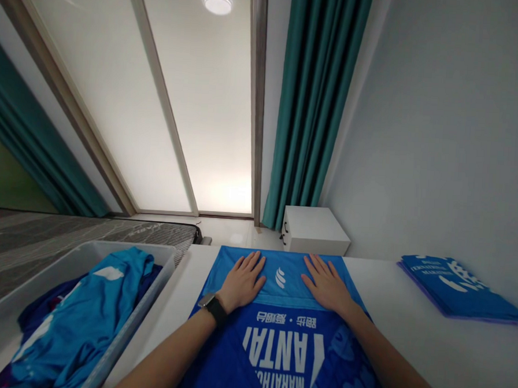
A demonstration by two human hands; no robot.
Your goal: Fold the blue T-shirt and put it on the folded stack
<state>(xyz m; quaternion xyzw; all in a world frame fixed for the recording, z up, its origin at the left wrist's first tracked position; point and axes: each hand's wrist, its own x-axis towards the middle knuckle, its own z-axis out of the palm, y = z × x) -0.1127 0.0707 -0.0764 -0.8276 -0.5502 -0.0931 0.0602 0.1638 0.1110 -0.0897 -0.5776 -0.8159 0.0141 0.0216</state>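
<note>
Head view showed me the left hand (242, 281) and right hand (327, 287) palm-down, grip released, on a blue printed shirt (281, 317). It lay across the white worktop (376, 284), reaching the far edge, between a bin (148, 305) of clothes (92, 312) beside the left edge and folded garments (457, 291) toward the far right corner.

The bottom edge cuts off the shirt (289, 323); both forearms (175, 352) hide parts of its sides. The bin (144, 305) runs out of view at left and bottom. In the folded pile (456, 290), layers are too thin to count.
</note>
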